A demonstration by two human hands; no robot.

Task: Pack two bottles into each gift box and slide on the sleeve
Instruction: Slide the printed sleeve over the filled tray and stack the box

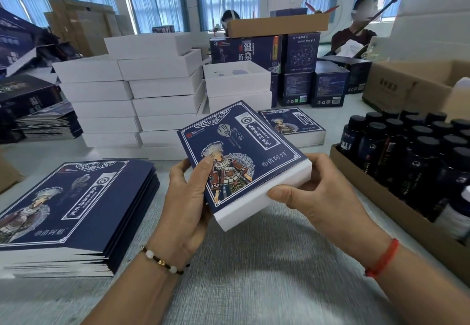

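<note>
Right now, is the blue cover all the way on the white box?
Not fully. The blue sleeve covers most of the white box, but a white edge still sticks out nearest the person.

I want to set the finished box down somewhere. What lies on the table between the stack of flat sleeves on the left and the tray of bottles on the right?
The head view shows bare grey table there, crossed only by both forearms.

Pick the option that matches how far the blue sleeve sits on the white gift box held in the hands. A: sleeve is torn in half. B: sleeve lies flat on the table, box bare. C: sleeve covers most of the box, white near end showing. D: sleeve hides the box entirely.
C: the blue sleeve wraps the white gift box, whose near white end shows between the left hand and right hand.
</note>
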